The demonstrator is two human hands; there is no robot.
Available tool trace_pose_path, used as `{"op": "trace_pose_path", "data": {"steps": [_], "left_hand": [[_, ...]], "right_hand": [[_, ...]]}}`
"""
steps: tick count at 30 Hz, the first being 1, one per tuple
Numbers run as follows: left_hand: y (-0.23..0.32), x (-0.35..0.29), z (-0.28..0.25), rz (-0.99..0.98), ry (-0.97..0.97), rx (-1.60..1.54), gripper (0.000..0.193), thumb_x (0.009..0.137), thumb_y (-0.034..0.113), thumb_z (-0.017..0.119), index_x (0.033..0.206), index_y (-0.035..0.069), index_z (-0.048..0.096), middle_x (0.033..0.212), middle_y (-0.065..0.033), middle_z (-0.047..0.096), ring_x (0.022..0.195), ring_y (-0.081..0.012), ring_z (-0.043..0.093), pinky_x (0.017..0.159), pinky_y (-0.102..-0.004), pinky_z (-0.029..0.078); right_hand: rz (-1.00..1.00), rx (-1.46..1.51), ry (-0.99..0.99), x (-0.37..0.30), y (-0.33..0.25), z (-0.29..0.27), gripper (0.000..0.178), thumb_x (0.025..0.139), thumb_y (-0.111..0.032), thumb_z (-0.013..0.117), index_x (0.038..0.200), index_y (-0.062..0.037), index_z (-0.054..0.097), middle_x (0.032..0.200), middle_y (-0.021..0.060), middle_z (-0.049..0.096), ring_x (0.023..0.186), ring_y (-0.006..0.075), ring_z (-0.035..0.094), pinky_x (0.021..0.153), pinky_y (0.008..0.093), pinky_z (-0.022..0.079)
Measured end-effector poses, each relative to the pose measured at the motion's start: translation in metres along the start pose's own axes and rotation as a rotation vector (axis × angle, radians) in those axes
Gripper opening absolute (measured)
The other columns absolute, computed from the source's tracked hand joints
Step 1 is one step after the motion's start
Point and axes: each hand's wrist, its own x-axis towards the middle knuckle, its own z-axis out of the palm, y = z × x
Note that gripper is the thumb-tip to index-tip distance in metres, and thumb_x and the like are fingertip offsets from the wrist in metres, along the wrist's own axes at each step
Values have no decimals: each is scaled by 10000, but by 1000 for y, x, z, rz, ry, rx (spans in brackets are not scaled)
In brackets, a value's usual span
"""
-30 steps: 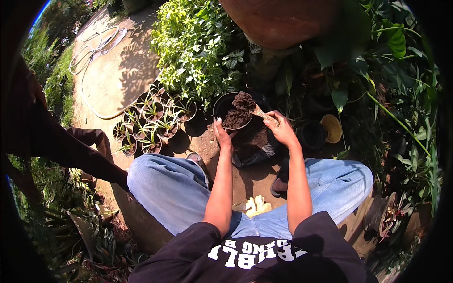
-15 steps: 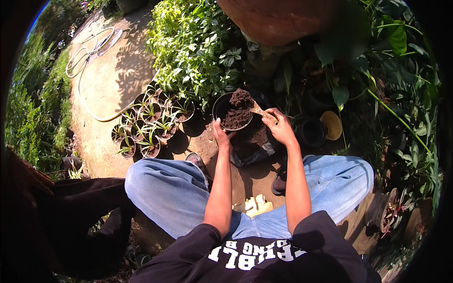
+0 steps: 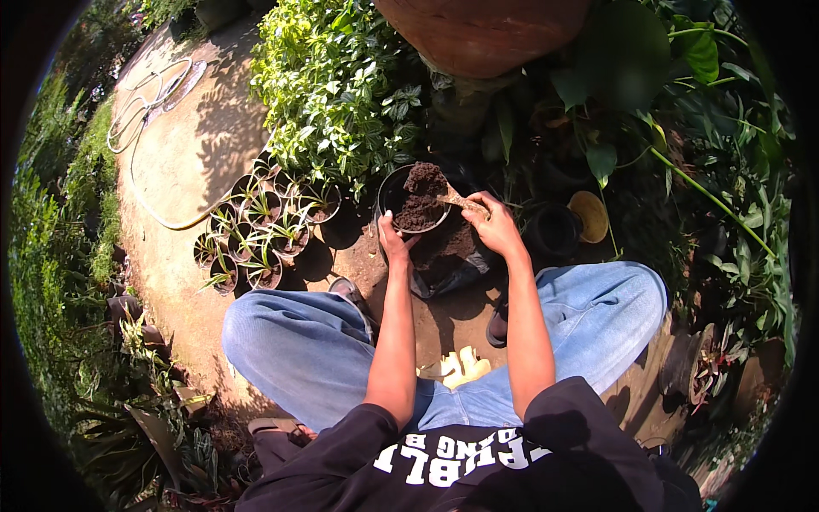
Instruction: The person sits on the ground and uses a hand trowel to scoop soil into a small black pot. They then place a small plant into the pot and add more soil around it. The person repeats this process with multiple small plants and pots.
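My left hand (image 3: 395, 239) grips the near left rim of a round black plant pot (image 3: 384, 193), thumb at the edge. Dark, crumbly soil (image 3: 416, 212) lies inside the pot. In my right hand (image 3: 496, 225) is a small trowel (image 3: 461, 201), held by its handle with the fingers closed. Its head is over the pot and bears a heap of soil (image 3: 425, 178), touching or just above the soil below; I cannot tell which. Beneath and right of the pot sits a black plastic bag (image 3: 465, 277) with more dark soil.
Several small potted plants with striped leaves (image 3: 260, 224) stand at the left. Behind them grows a leafy green bush (image 3: 333, 94); a hose (image 3: 136, 175) curls on the ground. A large clay pot (image 3: 486, 34) looms at the far side. Dark pots (image 3: 553, 230) stand at the right.
The dark-clothed person at the lower left is gone from there, uncovering plants and ground. The view has shifted slightly. Both hands keep their hold, and the soil-laden trowel stays over the pot.
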Motion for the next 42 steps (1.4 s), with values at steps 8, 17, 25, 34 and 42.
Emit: {"op": "trace_pose_path", "data": {"steps": [8,17,25,34,42], "left_hand": [[-3,-1,-10,5,-8,27,671,827,626,527,1299,153,460,1216,-84,579,1033,-249,617,815,-477,515],[1,-6,-13,25,0,16,704,809,641,564,1278,122,484,1152,-88,615,973,-249,646,814,-508,535],[-2,-4,-13,11,-22,7,687,804,644,568,1243,119,513,1124,-84,628,942,-236,654,807,-490,548],[-3,-9,-7,-22,0,31,742,796,655,565,1279,95,504,1155,-108,633,985,-267,656,854,-522,510],[-7,0,-13,-13,-30,83,780,792,690,528,1287,88,517,1183,-113,631,1027,-269,643,889,-514,489]], "right_hand": [[5,-45,18,-6,-7,1,264,859,-199,697,1085,-75,639,939,155,688,893,311,662,785,391,497],[-21,-33,45,-9,-10,3,279,848,-204,709,1095,-95,643,972,149,701,925,317,668,820,394,504],[-27,-37,65,-12,-7,2,276,837,-199,713,1086,-101,645,953,139,703,920,308,672,813,387,503],[-10,-63,66,-15,7,-1,297,831,-229,719,1098,-122,643,948,136,692,906,303,665,804,397,501],[11,-110,75,-21,-4,-7,308,813,-224,731,1091,-126,642,1012,135,693,977,328,654,838,406,499]]}}
